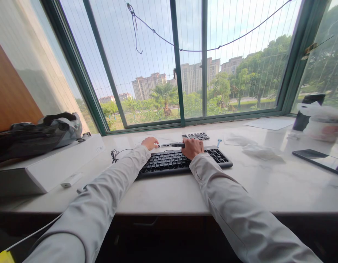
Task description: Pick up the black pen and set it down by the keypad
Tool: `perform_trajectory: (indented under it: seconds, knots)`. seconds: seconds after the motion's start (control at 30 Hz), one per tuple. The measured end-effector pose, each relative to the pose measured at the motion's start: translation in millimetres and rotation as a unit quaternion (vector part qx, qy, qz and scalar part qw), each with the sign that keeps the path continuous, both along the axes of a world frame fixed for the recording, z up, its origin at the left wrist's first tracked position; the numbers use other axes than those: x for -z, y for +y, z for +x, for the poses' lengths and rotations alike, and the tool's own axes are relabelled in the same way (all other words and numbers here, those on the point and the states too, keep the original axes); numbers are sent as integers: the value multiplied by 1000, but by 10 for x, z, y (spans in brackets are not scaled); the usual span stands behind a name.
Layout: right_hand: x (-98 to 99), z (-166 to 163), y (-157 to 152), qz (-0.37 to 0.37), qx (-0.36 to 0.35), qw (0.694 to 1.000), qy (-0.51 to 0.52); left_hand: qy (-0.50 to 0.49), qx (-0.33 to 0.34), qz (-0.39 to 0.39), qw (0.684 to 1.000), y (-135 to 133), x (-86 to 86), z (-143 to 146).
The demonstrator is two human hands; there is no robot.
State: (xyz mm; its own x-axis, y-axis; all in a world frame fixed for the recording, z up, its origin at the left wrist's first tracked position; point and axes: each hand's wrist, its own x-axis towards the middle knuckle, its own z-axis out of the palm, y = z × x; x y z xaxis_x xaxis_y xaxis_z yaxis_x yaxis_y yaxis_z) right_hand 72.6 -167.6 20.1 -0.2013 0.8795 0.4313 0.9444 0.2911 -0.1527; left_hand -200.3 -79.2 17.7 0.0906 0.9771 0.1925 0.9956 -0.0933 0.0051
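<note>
My right hand is wrapped round a dark pen-like tool, held level over the back edge of a black keyboard. The tool's thin end points left, toward my left hand. My left hand is closed in a pinch just beyond the keyboard's left back corner. A tiny dark thing shows at its fingertips, too small to name. Loose dark keycaps lie in rows on the tabletop behind my right hand. The keyboard's right-hand block shows outlined square key places. My right wrist hides part of the keyboard.
On the left, a white box carries a dark bag. A coiled black cable lies near my left sleeve. Rightward are a small blue object, clear plastic bags, a phone and a bagged tub. A window stands behind.
</note>
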Motion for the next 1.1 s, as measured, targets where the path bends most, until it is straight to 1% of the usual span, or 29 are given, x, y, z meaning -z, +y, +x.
perform_trajectory:
  seconds: [0.2,0.43,0.7,1.1]
  knots:
    - [7,2,7,5,-2,1000,4,7,4,5,1000,15,23,11]
    - [9,7,18,9,1,1000,-7,11,7,-13,1000,-5,-2,-12]
    - [-13,0,-2,1,4,1000,-5,19,-20,-28,999,-43,-36,-104]
    - [-2,6,8,22,-6,1000,-6,10,-32,-19,999,-72,-53,-100]
